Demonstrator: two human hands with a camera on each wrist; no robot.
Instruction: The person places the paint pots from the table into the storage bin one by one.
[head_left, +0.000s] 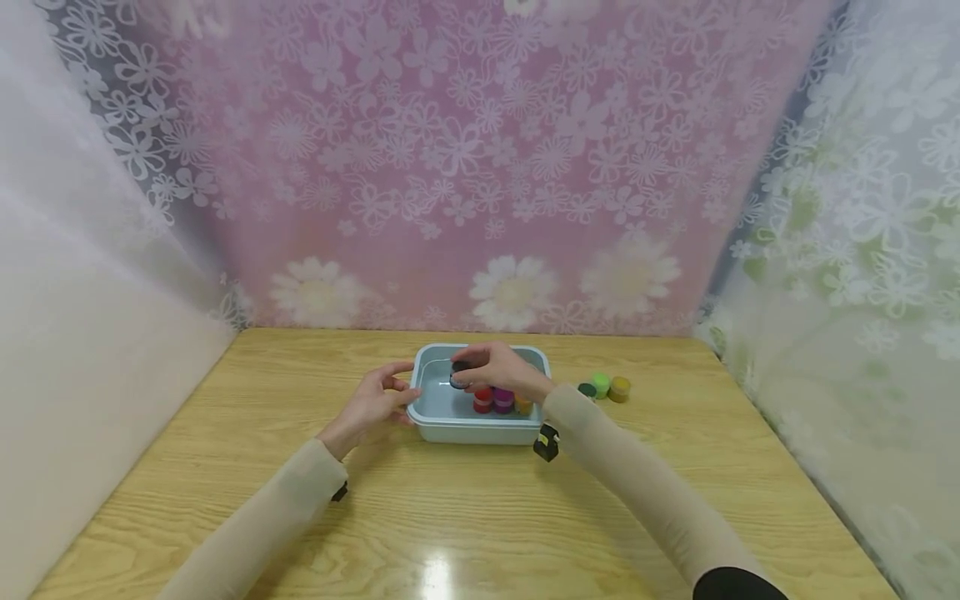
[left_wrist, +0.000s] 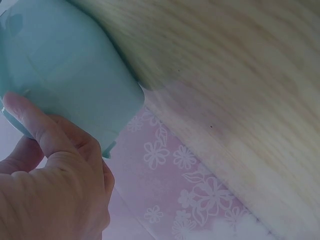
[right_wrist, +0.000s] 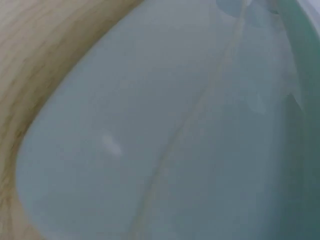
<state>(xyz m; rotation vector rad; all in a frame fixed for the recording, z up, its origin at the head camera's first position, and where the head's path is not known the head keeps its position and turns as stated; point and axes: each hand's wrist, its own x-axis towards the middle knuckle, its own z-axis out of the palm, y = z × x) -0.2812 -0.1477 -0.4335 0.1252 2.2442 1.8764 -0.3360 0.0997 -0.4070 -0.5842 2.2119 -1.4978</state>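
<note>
A light blue plastic tub [head_left: 480, 433] sits on the wooden table, its outer wall [left_wrist: 75, 65] filling part of the left wrist view. My left hand [head_left: 375, 400] grips the tub's left rim, thumb over the edge and fingers outside. Above the tub's left part, my right hand [head_left: 495, 368] pinches a small dark paint pot [head_left: 459, 379]. Inside stand a red pot [head_left: 483, 402], a purple pot [head_left: 504, 402] and an orange pot [head_left: 522, 406], partly covered by the right hand and wrist. The right wrist view shows only the tub's wall [right_wrist: 125, 125] and table, not the hand.
Right of the tub are a dark green pot [head_left: 587, 390], a light green pot [head_left: 601, 383] and a yellow pot [head_left: 619, 388]. Floral curtains [head_left: 480, 167] hang behind the table [head_left: 420, 517] and along both sides.
</note>
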